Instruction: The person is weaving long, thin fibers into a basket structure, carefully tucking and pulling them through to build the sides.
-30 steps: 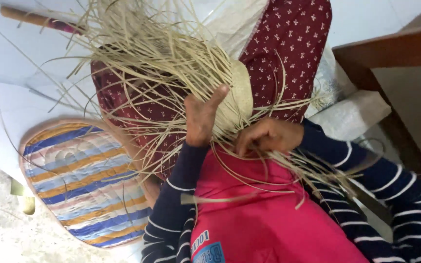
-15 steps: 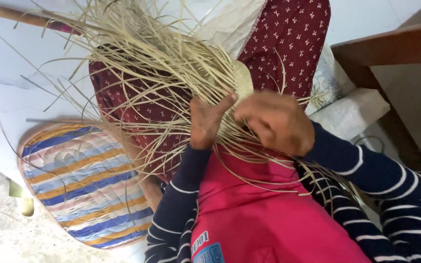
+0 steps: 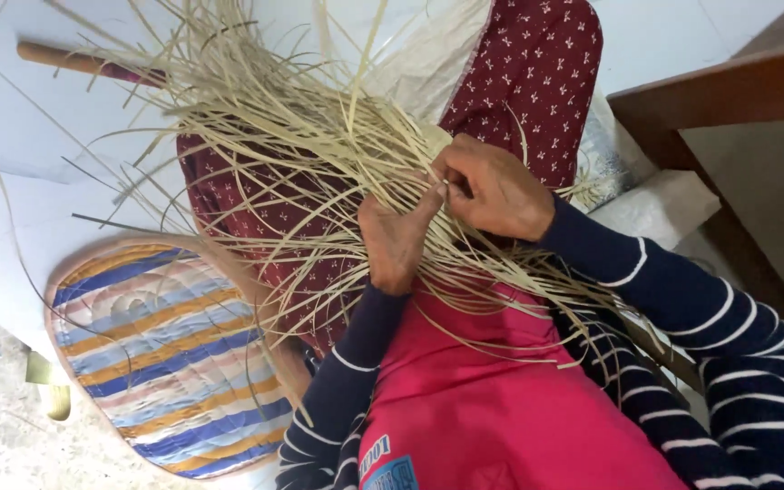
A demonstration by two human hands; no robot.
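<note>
Strips [image 3: 292, 154]: pale, flat weaving strips, a loose bundle fanning up and to the left from the lap, crossing one another where the hands work; more ends trail down to the right over the striped sleeve [image 3: 728, 336].

Left hand [image 3: 396, 240]: lies among the strips at the crossing point, fingers pointing up toward the right hand; grip narrow, fingertips pressed on strips, exact hold partly hidden.

Right hand [image 3: 492, 191]: just beside the left, touching it at the fingertips; grip narrow, thumb and fingers pinching a strip or two at the crossing.

Lap: dark red patterned cloth [image 3: 528, 73] beneath the strips; pink garment [image 3: 501, 399] below the hands.

Mat [image 3: 156, 354]: oval, woven in blue, orange and white bands, on the floor to the left, near the knee.

Stick [image 3: 74, 62]: wooden, upper left, partly under the strip ends.

Wooden furniture [image 3: 728, 91]: brown, upper right, well apart from the hands.
</note>
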